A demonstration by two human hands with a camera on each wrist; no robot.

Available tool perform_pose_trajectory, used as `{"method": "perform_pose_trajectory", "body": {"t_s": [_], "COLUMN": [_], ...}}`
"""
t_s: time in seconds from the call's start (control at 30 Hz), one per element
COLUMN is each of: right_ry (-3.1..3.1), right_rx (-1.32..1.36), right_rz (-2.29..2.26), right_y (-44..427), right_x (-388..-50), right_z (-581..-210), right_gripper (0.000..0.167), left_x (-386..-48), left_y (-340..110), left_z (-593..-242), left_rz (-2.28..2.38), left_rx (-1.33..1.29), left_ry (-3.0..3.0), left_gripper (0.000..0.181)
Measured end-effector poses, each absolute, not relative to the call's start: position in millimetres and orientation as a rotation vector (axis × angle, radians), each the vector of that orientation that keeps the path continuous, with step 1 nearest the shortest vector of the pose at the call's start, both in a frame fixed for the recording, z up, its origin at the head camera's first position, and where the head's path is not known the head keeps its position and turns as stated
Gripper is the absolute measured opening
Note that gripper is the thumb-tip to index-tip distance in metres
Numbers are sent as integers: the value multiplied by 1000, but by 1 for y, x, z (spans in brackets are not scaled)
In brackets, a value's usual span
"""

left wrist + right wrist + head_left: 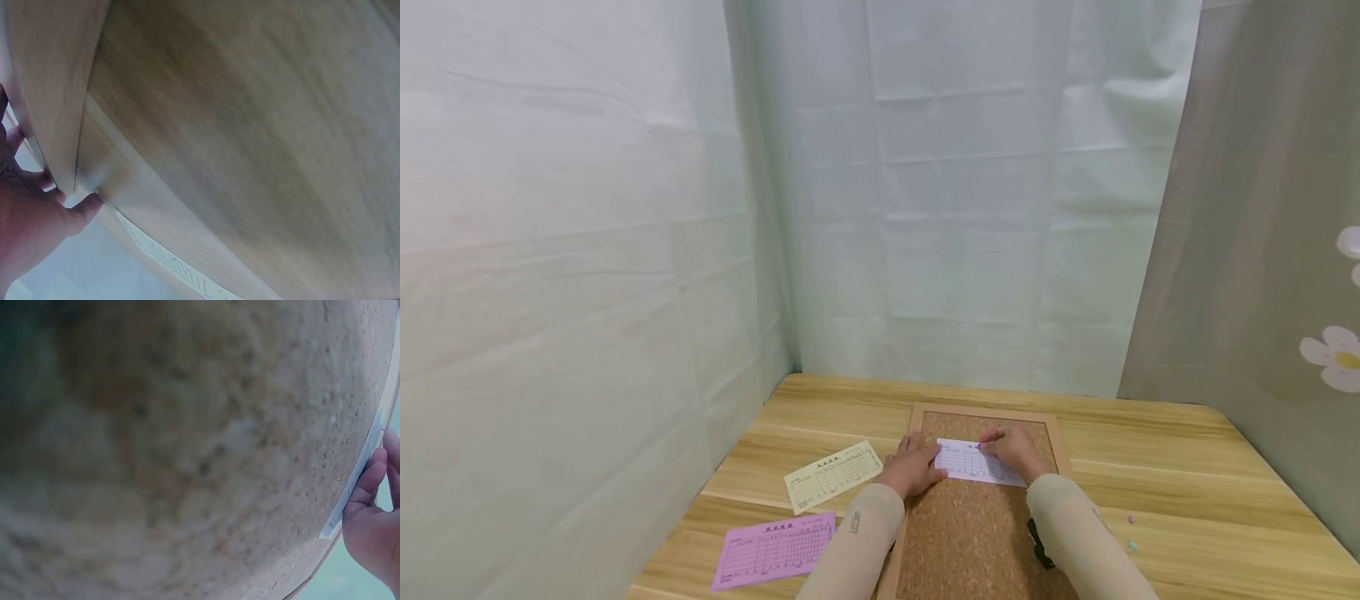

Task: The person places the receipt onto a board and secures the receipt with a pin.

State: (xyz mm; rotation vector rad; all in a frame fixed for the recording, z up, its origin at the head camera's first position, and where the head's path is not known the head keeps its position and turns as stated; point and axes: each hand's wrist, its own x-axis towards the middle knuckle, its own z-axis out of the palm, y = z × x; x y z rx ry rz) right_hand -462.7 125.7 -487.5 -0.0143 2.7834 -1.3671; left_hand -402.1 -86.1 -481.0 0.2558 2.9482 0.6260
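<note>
A white printed slip (pixel 962 462) lies on the upper part of a wood-framed cork board (pixel 962 542). My left hand (pixel 912 468) rests over the board's left frame, its fingers extended and touching the slip's left end. At the slip's top edge my right hand (pixel 1013 450) pinches a small purple pin (pixel 980 446) between thumb and finger. The left wrist view shows the left hand (pixel 37 212) spread at the frame's edge. In the right wrist view the right hand (pixel 375 519) bends its fingers over the slip (pixel 337 515).
On the wooden table (pixel 1180 475), a yellow slip (pixel 835 477) and a pink slip (pixel 773 550) lie left of the board. To its right are a small purple piece (pixel 1132 519) and a small green piece (pixel 1132 546). Pale curtains (pixel 962 208) stand behind the table.
</note>
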Motion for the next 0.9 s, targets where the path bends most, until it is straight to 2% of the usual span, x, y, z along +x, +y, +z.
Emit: {"method": "perform_pose_trajectory", "body": {"t_s": [0.9], "right_ry": [2886], "right_rx": [-116], "right_rz": [-1240], "right_y": [121], "right_x": [-459], "right_z": [-484], "right_gripper": [4], "left_x": [-403], "left_y": [-85], "left_z": [-482], "left_rz": [605], "left_rx": [254], "left_ry": [2948], "left_gripper": [59]}}
